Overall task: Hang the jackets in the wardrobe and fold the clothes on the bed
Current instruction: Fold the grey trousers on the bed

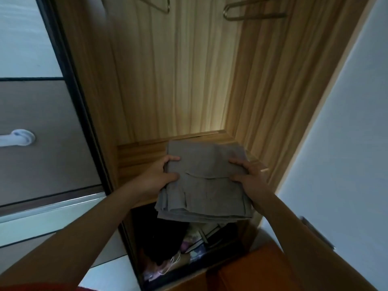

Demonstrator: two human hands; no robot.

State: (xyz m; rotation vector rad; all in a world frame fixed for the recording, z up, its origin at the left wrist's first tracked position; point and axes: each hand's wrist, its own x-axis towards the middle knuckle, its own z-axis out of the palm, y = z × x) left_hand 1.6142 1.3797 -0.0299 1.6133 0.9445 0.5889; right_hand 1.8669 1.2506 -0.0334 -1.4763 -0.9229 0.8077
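Observation:
A folded grey garment [205, 185] lies half on the wooden wardrobe shelf [138, 156], its near edge hanging over the front. My left hand [159, 175] grips its left side, thumb on top and fingers curled round the edge. My right hand [249, 175] grips its right side the same way. The wardrobe [184, 80] stands open in front of me, with wood-grain walls lit from the back.
Two bare metal hangers [252, 9] hang at the top of the wardrobe. Below the shelf a dark compartment [180, 244] holds bags and loose items. A sliding door with a white handle [19, 138] is on the left, a white wall on the right.

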